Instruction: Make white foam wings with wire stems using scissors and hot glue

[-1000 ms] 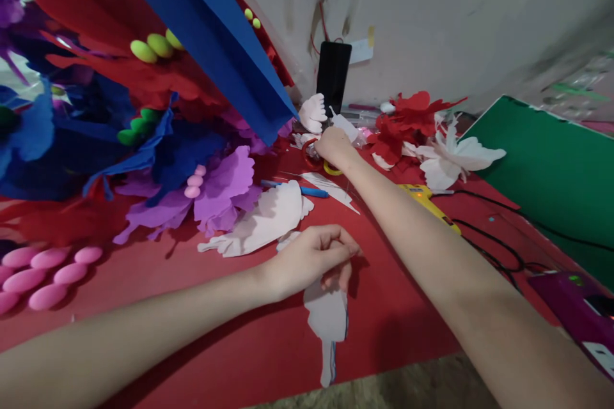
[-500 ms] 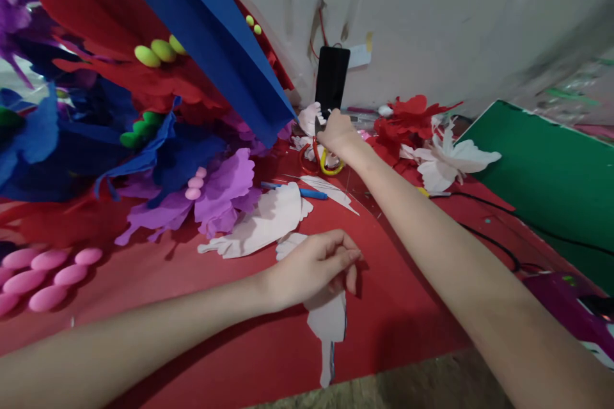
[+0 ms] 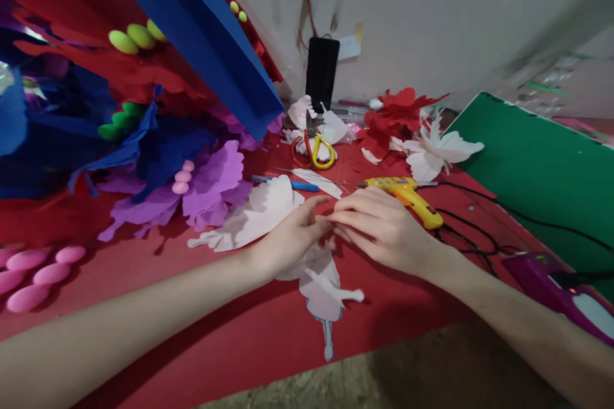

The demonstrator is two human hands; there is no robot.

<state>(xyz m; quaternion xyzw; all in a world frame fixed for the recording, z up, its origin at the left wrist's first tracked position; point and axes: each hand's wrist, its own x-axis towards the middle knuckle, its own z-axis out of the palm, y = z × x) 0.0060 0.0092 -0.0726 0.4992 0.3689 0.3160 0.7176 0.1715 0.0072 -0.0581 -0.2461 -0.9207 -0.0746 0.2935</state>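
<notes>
In the middle of the table, the fingertips of my left hand (image 3: pixel 288 236) and my right hand (image 3: pixel 378 223) meet. Just below them lie white butterfly-shaped cut-outs (image 3: pixel 322 297), one over the other, the lower edged in blue line. My left fingers close at the top of the upper piece, though the grip is partly hidden. My right fingers are bent and pressed together against the left fingertips; whatever they hold is hidden. A yellow glue gun (image 3: pixel 396 188) lies just beyond my right hand. Another white cut-out (image 3: pixel 254 214) rests left of my left hand.
Scissors (image 3: pixel 314 147) with red and yellow handles and a blue pen (image 3: pixel 302 186) lie behind. A phone (image 3: pixel 322 73) leans at the wall. Coloured flower-like cut-outs (image 3: pixel 213 185) crowd the left, with pink egg shapes (image 3: pixel 29 299). A green board (image 3: pixel 527 160) and cables stand right.
My right hand has come back from beside the scissors to meet my left, uncovering the glue gun. My left hand moved slightly up. The upper white cut-out now sits turned over the lower one.
</notes>
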